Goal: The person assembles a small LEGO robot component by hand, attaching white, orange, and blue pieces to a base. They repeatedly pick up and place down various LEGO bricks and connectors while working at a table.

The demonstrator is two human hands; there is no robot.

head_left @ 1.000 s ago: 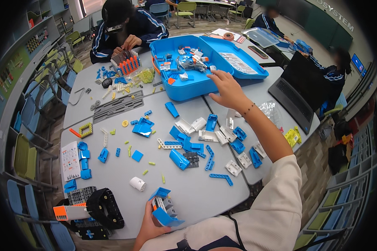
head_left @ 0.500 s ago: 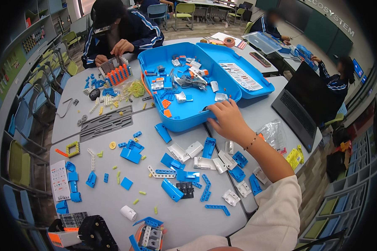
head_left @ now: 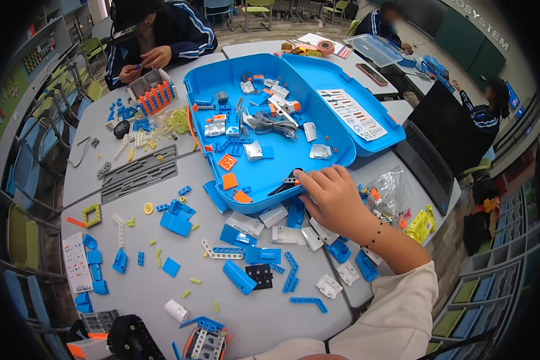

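Note:
My right hand [head_left: 336, 198] reaches across the table and grips the near right rim of a blue plastic storage box [head_left: 354, 162], fingers over the edge and thumb outside. Inside the box lie loose white, blue and orange building parts, a coiled grey cable [head_left: 273, 124] and, by my fingertips, thin black pieces. At the lower edge my left hand [head_left: 228, 337] shows only a sliver of finger beside a building-block assembly [head_left: 207, 344] of grey, white and blue parts, which it holds. Loose blue and white panels [head_left: 288, 235] lie in front of the box, some partly covered by it.
A black-tracked model [head_left: 129, 339] stands at lower left beside a printed sheet [head_left: 77, 264]. A laptop [head_left: 429, 150] and a clear bag of parts [head_left: 393, 195] are at right. Across the table a person handles small parts near an orange-and-grey build [head_left: 154, 96].
The blue box has come nearer under my right hand, its near edge now overhanging some panels. The view has shifted slightly. Across the table, the person's hands have lifted off the build.

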